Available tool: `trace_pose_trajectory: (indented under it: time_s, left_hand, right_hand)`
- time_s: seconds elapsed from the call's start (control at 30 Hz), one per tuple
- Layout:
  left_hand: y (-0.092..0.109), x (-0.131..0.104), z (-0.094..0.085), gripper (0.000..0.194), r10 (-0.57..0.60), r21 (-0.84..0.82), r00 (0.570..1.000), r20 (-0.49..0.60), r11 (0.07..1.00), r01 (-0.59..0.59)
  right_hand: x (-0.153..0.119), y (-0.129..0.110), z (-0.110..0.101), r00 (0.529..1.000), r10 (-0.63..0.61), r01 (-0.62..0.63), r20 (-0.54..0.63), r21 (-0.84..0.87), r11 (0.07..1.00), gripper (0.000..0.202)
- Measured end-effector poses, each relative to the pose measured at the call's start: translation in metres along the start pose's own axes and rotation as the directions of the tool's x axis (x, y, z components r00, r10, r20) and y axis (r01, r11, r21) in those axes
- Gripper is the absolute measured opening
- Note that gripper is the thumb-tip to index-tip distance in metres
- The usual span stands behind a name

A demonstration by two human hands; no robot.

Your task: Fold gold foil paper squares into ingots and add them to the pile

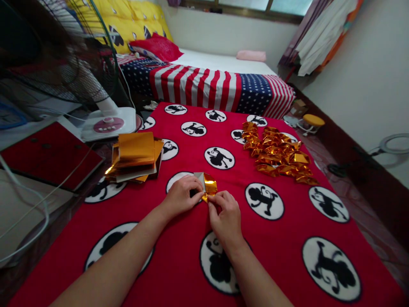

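While the left hand [183, 195] pinches the foil sheet [210, 186] right of the paper stack [136, 149], the right hand [227, 214] pinches its near corner. Apparently mid-fold, the crease calls for steady fingertips.

Tabletop [287, 273]: covered with a red cloth [172, 264] printed with black monkey figures in white, dark-edged circles. At its left side, a stack of gold sheets [136, 148], edges uneven. Toward the far right, folded gold pieces [275, 151] set in rows. Near the middle, one partly folded sheet [209, 184], gold and grey.
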State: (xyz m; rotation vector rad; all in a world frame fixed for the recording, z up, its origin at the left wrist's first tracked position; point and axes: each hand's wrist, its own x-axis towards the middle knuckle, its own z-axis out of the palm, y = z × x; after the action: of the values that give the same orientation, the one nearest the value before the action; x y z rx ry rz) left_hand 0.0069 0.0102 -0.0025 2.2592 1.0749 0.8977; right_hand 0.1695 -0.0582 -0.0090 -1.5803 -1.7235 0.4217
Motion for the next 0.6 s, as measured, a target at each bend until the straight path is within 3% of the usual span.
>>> trace_pose_trajectory:
  time_s: [0.6]
  left_hand:
    - [-0.0013, -0.0024, 0.0053, 0.012, -0.015, 0.008, 0.998, -0.055, 1.0, 0.015]
  right_hand:
    - [0.001, -0.001, 0.0007, 1.0, -0.01, 0.009, -0.007, -0.065, 0.998, 0.012]
